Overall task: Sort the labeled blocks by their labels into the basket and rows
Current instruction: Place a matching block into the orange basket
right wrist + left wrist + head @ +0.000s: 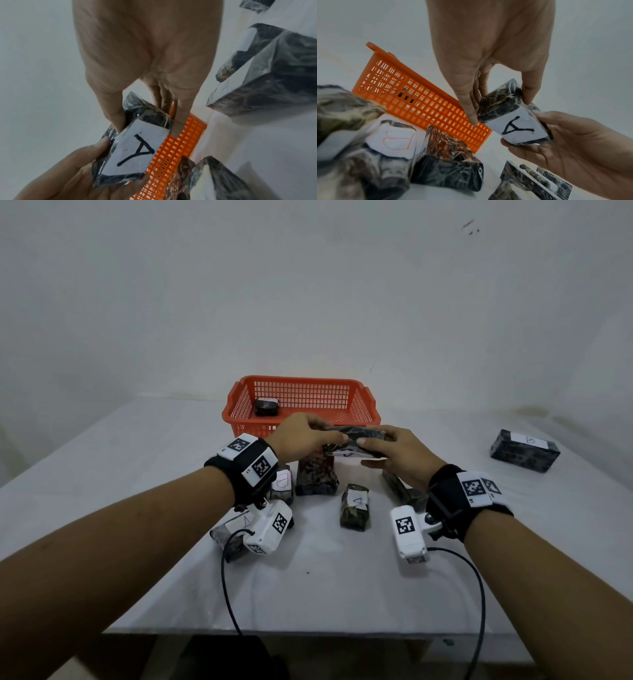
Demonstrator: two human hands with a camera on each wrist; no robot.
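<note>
Both hands hold one dark wrapped block (356,441) in the air just in front of the orange basket (301,379). Its white label reads A (517,128). My left hand (337,436) pinches one end between thumb and fingers, and my right hand (366,451) grips the other end. In the right wrist view the right hand (148,127) pinches the block (135,148) from above while the left hand cups it from below. One dark block (266,407) lies inside the basket.
Below the hands lie a D-labeled block (282,481), a red-brown block (317,474), an A-labeled block (355,506), another A block (233,529) under the left wrist camera and a dark block (404,491). A B-labeled block (524,450) sits far right.
</note>
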